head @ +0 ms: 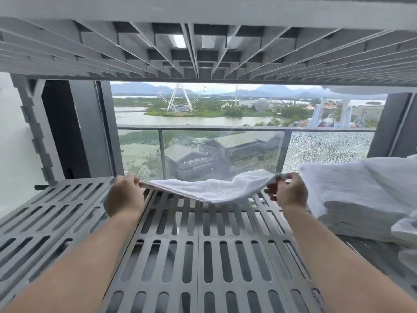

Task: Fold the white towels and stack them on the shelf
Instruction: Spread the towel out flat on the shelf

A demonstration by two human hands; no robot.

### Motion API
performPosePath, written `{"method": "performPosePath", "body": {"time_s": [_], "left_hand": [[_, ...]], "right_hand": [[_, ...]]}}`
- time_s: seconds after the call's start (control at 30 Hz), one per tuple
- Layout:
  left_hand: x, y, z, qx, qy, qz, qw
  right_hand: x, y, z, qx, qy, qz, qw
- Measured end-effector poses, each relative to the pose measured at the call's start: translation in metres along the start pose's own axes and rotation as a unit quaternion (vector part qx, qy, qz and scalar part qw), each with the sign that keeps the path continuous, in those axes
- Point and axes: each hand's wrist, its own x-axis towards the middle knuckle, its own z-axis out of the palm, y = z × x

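A white towel [207, 188] hangs stretched between my two hands, just above the far part of the grey slotted shelf [203, 256]. My left hand [125, 195] pinches its left corner. My right hand [290, 193] grips its right corner. The towel sags in the middle and its lower edge almost touches the shelf. A stack of folded white towels [354, 199] lies on the shelf at the right, close to my right hand.
Another grey slotted shelf [203, 53] sits close overhead. The shelf's grey post [33, 132] stands at the left. Behind the shelf is a window [225, 143] with a balcony rail. More white cloth [406, 236] lies at the far right edge.
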Motion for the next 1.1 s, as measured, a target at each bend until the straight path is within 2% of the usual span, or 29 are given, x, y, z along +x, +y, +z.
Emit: {"method": "performPosePath", "body": {"time_s": [0.07,0.13,0.2,0.23,0.27,0.33,0.4,0.47,0.53,0.63,0.87,1.1], "left_hand": [[0.0,0.001,-0.008,-0.012,0.025,-0.009,1.0],[-0.011,0.001,-0.01,0.048,-0.034,0.033,0.998],[-0.023,-0.005,-0.016,0.081,-0.088,0.045,0.992],[-0.025,-0.009,-0.023,0.078,-0.073,0.041,0.993],[-0.026,-0.012,-0.032,0.059,-0.043,0.033,0.997],[-0.03,-0.023,-0.046,0.055,0.001,0.038,0.998],[-0.048,-0.029,-0.057,0.107,-0.032,0.075,0.991],[-0.068,-0.036,-0.067,0.126,-0.054,0.064,0.989],[-0.085,-0.039,-0.079,0.128,-0.054,0.047,0.989],[-0.115,-0.03,-0.099,0.151,-0.081,0.042,0.984],[-0.167,-0.038,-0.143,0.177,-0.074,0.04,0.981],[-0.193,-0.039,-0.164,0.181,-0.06,0.032,0.981]], "right_hand": [[0.0,-0.019,-0.019,0.057,0.105,-0.042,0.992],[-0.009,-0.021,-0.03,-0.023,0.145,-0.09,0.985],[-0.022,-0.009,-0.04,-0.151,0.052,-0.079,0.984],[-0.028,-0.003,-0.048,-0.2,-0.011,-0.053,0.978],[-0.032,-0.001,-0.057,-0.223,-0.037,-0.04,0.973],[-0.038,0.001,-0.076,-0.21,-0.001,-0.045,0.977],[-0.053,0.003,-0.09,-0.27,0.005,-0.093,0.958],[-0.071,0.011,-0.102,-0.323,-0.016,-0.15,0.934],[-0.082,0.01,-0.117,-0.319,-0.004,-0.18,0.93],[-0.096,0.012,-0.14,-0.364,-0.032,-0.161,0.917],[-0.143,0.009,-0.159,-0.447,-0.089,-0.182,0.871],[-0.169,0.006,-0.183,-0.442,-0.048,-0.167,0.88]]}}
